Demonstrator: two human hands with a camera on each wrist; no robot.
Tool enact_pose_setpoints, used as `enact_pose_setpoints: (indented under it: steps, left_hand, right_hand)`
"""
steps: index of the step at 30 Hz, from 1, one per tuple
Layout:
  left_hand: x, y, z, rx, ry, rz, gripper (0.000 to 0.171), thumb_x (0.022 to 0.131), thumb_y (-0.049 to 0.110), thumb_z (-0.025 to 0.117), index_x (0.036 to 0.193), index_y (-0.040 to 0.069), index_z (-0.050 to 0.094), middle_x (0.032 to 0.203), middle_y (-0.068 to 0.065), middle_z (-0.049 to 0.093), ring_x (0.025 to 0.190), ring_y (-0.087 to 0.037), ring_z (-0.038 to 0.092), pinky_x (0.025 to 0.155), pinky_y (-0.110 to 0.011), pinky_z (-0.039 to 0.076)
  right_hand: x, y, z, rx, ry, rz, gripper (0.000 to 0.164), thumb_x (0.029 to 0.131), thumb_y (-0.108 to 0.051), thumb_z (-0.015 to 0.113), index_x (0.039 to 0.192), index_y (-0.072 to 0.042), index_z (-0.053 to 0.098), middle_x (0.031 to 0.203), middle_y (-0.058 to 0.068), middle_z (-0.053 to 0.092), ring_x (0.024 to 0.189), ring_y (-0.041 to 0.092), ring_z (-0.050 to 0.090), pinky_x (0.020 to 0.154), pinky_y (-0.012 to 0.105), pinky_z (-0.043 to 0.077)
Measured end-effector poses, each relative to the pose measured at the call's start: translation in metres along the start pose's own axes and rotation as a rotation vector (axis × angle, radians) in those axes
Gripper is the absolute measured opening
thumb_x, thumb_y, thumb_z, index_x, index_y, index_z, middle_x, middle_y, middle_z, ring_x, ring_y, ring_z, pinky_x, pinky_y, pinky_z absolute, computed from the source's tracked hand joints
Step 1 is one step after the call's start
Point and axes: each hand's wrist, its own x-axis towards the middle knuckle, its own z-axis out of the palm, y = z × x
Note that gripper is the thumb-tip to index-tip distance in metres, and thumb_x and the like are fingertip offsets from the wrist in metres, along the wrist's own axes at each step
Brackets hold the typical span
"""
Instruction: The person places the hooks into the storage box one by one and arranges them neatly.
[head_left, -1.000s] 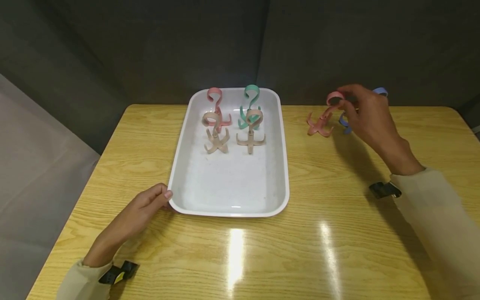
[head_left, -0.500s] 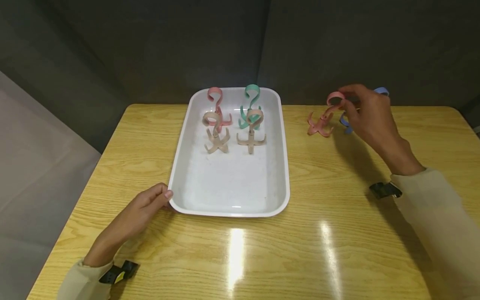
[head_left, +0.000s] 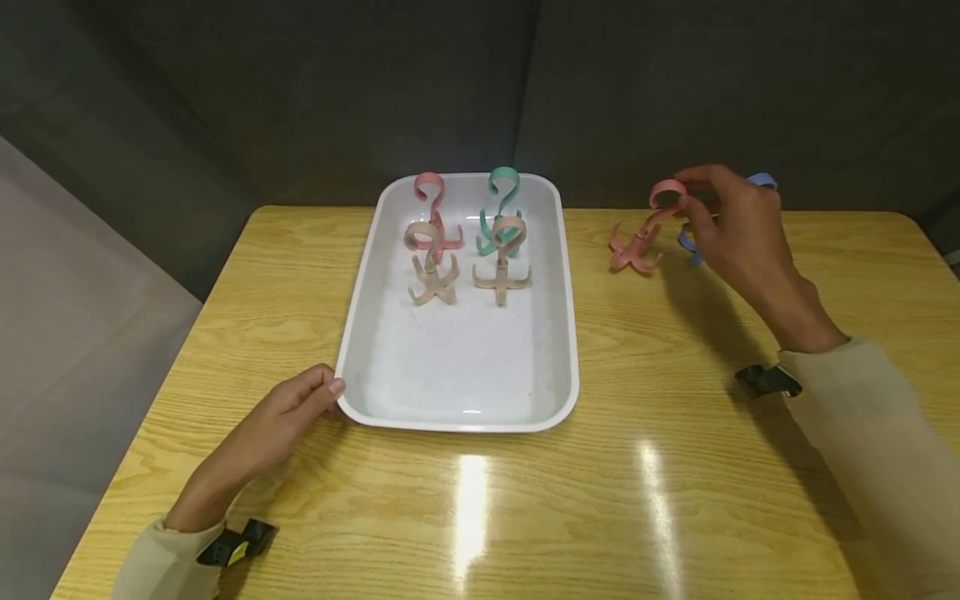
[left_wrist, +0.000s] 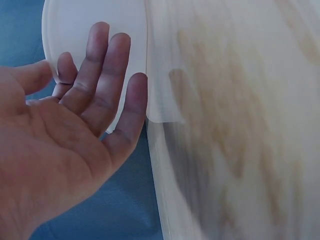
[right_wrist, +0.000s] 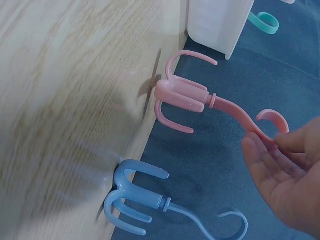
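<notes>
In the head view my right hand point(head_left: 738, 229) pinches the stem of a pink multi-prong hook hanger point(head_left: 636, 248) between thumb and fingertips, just under its curled top. The right wrist view shows this grip with the pink hanger point(right_wrist: 182, 95) low by the table top; whether its base touches the wood I cannot tell. Beside it stands a blue hook hanger point(right_wrist: 145, 197), partly hidden behind the hand in the head view. My left hand point(head_left: 292, 408) holds the near left corner of a white tray point(head_left: 457, 428), thumb on the rim and fingers at the outside.
Inside the tray, toward its far end, stand a pink hanger point(head_left: 437, 237), a green hanger point(head_left: 504, 196) and two beige hangers, one left point(head_left: 432, 279) and one right point(head_left: 502, 279). A dark curtain point(head_left: 375, 92) hangs behind the wooden table point(head_left: 600, 500).
The pink hanger in my right hand has shifted slightly to the left and up. My left hand stays at the tray's corner.
</notes>
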Motion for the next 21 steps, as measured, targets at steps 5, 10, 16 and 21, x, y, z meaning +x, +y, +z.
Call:
enact_pose_setpoints:
  steps: [5, 10, 16, 21]
  left_hand:
    - [0.0, 0.0, 0.0, 0.001, -0.002, -0.006, 0.032, 0.114, 0.024, 0.043, 0.094, 0.0, 0.051, 0.094, -0.015, 0.052, 0.09, -0.028, 0.051, 0.078, -0.034, 0.044]
    - [0.0, 0.0, 0.0, 0.0, -0.002, -0.017, 0.032, 0.114, 0.024, 0.043, 0.095, 0.0, 0.052, 0.096, -0.015, 0.053, 0.092, -0.028, 0.052, 0.08, -0.034, 0.045]
    - [0.0, 0.001, 0.0, 0.001, -0.001, -0.019, 0.033, 0.115, 0.025, 0.043, 0.095, 0.0, 0.052, 0.095, -0.015, 0.053, 0.09, -0.029, 0.05, 0.079, -0.035, 0.044]
    - [0.0, 0.001, -0.001, 0.002, -0.004, -0.013, 0.033, 0.115, 0.025, 0.043, 0.095, 0.0, 0.052, 0.096, -0.015, 0.054, 0.091, -0.029, 0.051, 0.079, -0.035, 0.044]
  right_hand:
    - [-0.001, -0.003, -0.001, 0.001, 0.001, 0.004, 0.029, 0.106, -0.005, 0.059, 0.132, 0.005, 0.064, 0.121, 0.026, 0.07, 0.096, 0.045, 0.073, 0.069, -0.002, 0.034]
    - [-0.001, -0.007, -0.002, 0.002, 0.001, 0.004, 0.03, 0.105, -0.007, 0.059, 0.133, 0.004, 0.065, 0.121, 0.025, 0.07, 0.097, 0.044, 0.073, 0.071, -0.002, 0.034]
    - [0.0, -0.012, -0.004, 0.004, 0.031, -0.008, 0.028, 0.105, -0.008, 0.06, 0.131, 0.002, 0.067, 0.12, 0.022, 0.072, 0.095, 0.042, 0.073, 0.07, -0.002, 0.036]
    - [0.0, -0.018, -0.007, 0.005, 0.035, -0.007, 0.029, 0.106, -0.01, 0.059, 0.131, 0.001, 0.067, 0.121, 0.02, 0.072, 0.094, 0.029, 0.076, 0.068, -0.001, 0.037]
